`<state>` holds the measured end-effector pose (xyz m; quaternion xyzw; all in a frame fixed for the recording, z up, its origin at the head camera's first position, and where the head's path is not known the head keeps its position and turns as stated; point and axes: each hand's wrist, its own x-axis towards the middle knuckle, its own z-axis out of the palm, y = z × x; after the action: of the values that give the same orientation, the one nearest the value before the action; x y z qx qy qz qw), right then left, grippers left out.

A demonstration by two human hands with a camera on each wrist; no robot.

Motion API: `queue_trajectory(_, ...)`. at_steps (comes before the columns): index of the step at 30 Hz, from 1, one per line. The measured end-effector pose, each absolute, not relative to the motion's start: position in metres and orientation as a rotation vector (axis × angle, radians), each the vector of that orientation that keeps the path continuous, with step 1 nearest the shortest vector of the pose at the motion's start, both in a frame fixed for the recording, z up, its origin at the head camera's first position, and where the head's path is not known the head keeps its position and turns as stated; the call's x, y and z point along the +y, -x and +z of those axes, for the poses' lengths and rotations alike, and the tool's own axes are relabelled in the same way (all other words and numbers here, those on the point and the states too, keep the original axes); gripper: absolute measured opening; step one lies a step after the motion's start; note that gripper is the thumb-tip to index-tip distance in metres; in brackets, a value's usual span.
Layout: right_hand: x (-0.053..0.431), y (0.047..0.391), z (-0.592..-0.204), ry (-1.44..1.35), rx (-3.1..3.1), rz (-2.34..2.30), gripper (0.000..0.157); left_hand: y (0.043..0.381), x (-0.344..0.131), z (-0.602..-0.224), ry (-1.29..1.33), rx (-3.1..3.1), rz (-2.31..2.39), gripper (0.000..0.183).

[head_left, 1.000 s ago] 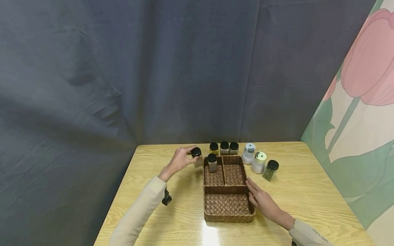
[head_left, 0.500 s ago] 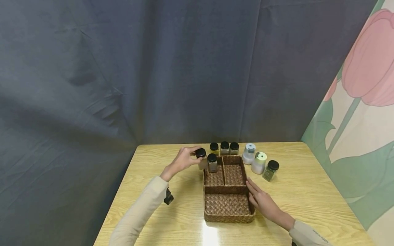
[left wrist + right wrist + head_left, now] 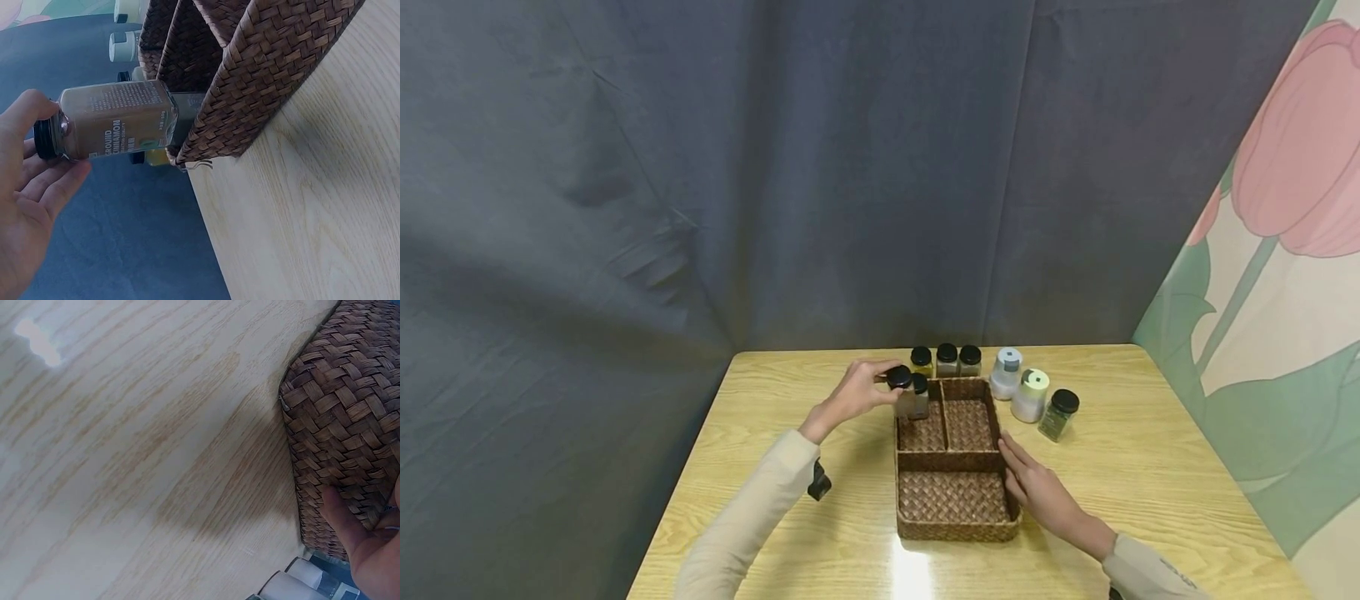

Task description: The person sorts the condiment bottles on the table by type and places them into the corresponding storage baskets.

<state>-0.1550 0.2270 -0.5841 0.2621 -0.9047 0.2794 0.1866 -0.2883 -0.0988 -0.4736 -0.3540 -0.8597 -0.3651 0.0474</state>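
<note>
My left hand [image 3: 855,393] pinches the black lid of a glass spice jar [image 3: 119,119] labelled ground cinnamon. This jar hangs over the left wall of the brown woven basket [image 3: 958,533], at its back left compartment. A second black-lidded spice jar [image 3: 921,405] stands in that compartment, partly covered by the held one. On the basket's right side, my right hand [image 3: 1043,498] rests with straight fingers against the wall. The right wrist view has its thumb [image 3: 340,519] touching the outer weave, while the other fingers are mostly cut off.
Behind the basket stand several black-lidded jars [image 3: 947,361]. To its right are a blue-capped white bottle [image 3: 1006,379], a yellow-green-capped bottle [image 3: 1030,402] and a jar of green herbs [image 3: 1056,421]. A dark curtain [image 3: 865,208] hangs behind the wooden table [image 3: 1135,467].
My left hand has carried the cinnamon jar rightward, from beside the basket to over its back left compartment, in front of the jar there. My right hand has stayed on the basket.
</note>
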Motion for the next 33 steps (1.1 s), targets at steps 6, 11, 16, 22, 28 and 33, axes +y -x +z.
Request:
queue_trajectory(6,0.229,0.157,-0.588,-0.731,-2.559,0.761,0.048,0.287,-0.095,-0.476,1.091,-2.644,-1.129,0.049)
queue_trajectory(11,0.229,0.157,-0.589,-0.722,-2.572,0.761,0.048,0.286,-0.091,-0.478,1.104,-2.656,-1.124,0.050)
queue_trajectory(16,0.229,0.157,-0.589,-0.712,-2.584,0.770,0.050,0.287,-0.086,-0.481,1.129,-2.666,-1.098,0.051)
queue_trajectory(22,0.230,0.157,-0.589,-0.714,-2.581,0.764,0.050,0.287,-0.080,-0.486,1.136,-2.729,-1.032,0.053)
queue_trajectory(28,0.230,0.158,-0.590,-0.715,-2.581,0.762,0.050,0.287,-0.075,-0.492,1.160,-2.747,-0.997,0.054)
queue_trajectory(33,0.229,0.158,-0.591,-0.713,-2.587,0.760,0.050,0.288,-0.074,-0.498,1.175,-2.749,-1.000,0.054)
